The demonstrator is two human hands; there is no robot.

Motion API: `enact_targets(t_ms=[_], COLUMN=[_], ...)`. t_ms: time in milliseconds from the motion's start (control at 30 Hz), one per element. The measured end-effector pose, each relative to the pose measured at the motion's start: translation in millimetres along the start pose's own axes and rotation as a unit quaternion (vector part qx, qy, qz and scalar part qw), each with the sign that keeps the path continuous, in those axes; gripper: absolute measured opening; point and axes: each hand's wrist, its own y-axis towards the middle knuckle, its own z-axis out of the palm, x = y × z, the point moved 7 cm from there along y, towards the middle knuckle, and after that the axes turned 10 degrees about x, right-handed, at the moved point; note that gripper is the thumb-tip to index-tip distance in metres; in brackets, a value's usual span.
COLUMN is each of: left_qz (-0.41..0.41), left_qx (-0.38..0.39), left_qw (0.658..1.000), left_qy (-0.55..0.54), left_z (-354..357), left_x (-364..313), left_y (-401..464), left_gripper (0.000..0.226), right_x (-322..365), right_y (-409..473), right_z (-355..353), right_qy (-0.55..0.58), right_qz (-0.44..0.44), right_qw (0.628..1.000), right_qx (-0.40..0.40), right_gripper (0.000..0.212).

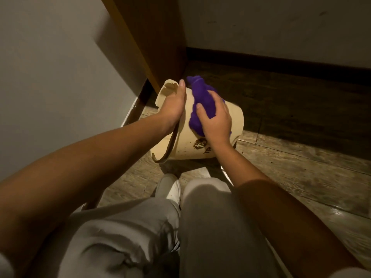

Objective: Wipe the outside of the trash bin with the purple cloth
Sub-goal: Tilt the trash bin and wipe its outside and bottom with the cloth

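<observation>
A cream plastic trash bin (186, 145) lies tipped on its side on the wooden floor, its open mouth facing left and a round dark logo on its wall. My left hand (173, 104) grips the bin's rim at the top, thumb up. My right hand (215, 119) presses a bunched purple cloth (200, 99) against the bin's upper outer wall. Part of the cloth sticks out beyond my fingers toward the far side. The bin's far side is hidden.
A wooden cabinet panel (152, 37) stands just behind the bin, next to a grey wall (50, 67) on the left. A dark baseboard (281, 59) runs along the back wall. My knees in grey trousers (200, 227) and a white shoe (169, 189) are right below the bin.
</observation>
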Motion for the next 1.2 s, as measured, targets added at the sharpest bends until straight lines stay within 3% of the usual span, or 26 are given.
enact_targets(t_ms=[100, 300, 367, 500, 633, 800, 900, 933, 1033, 1133, 1200], left_qz=[-0.01, -0.008, -0.018, 0.0, 0.003, 0.0, 0.008, 0.019, 0.008, 0.019, 0.048], left_qx=[-0.031, -0.022, -0.017, -0.014, 0.006, 0.012, 0.033, 0.064, 0.14, 0.16, 0.128], left_qw=[0.999, 1.0, 0.999, 0.995, 0.993, 1.0, 0.999, 0.998, 0.989, 0.98, 0.986], left_qy=[0.015, -0.006, -0.027, -0.102, -0.12, 0.023, -0.002, -0.011, 0.053, 0.116, 0.1], left_z=[-4, 3, 1, -4, -11, -17, -20, -16, 10, 33, 31], left_x=[5, 2, 2, 1, 1, -2, -3, -6, -1, 13, 9], left_y=[-3, 4, 8, 13, 11, 8, 10, 11, 9, 9, 17], left_gripper=[0.081, 0.078, 0.081, 0.071, 0.072, 0.028, 0.006, 0.008, 0.06, 0.065, 0.063], right_x=[-30, -61, -41, 18, 22, -10, -44, -57, -83, -64, -38], right_y=[-4, 2, 3, -11, -13, -6, -7, -6, -3, 0, 4], right_z=[-18, -39, -27, 20, 30, 16, -11, -20, -31, -25, -19], right_qy=[0.011, 0.078, 0.091, 0.033, -0.032, -0.013, 0.018, 0.038, 0.103, 0.145, 0.168], right_qz=[0.05, 0.154, 0.131, -0.011, -0.059, -0.007, 0.078, 0.115, 0.204, 0.182, 0.134], right_qw=[0.998, 0.983, 0.987, 0.997, 0.997, 1.0, 0.996, 0.991, 0.971, 0.971, 0.975], right_qx=[-0.031, -0.057, -0.024, 0.062, 0.045, 0.02, -0.032, -0.049, -0.068, -0.057, -0.047], right_gripper=[0.055, 0.054, 0.053, 0.055, 0.058, 0.06, 0.06, 0.06, 0.056, 0.048, 0.048])
